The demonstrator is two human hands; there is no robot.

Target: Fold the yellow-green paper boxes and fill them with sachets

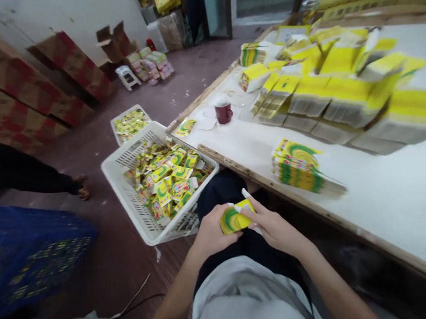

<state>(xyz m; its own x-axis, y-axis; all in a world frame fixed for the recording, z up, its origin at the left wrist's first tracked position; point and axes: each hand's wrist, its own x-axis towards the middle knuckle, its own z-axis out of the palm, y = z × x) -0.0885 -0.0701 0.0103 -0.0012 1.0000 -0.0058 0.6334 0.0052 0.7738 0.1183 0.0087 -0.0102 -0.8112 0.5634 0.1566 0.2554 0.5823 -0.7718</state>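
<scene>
Over my lap, a small yellow and green box (232, 221) is held between my two hands. My left hand (211, 231) is closed round its left end, thumb on the upper edge and fingers below. My right hand (272, 223) grips the right end, with white coverings on some fingertips. Whether the box's end flap is open I cannot make out. At my left knee stands a white basket (128, 204) heaped with similar small boxes (163, 189). On the table to the right, a stack of flat yellow-green cartons (297, 165) leans over.
The white table (391, 200) has a wooden edge and carries rows of yellow cartons (343, 92) and a dark red mug (224, 113). A blue crate (33, 250) and another person's arm (27, 165) are on the left. A second white basket (114, 130) lies beyond.
</scene>
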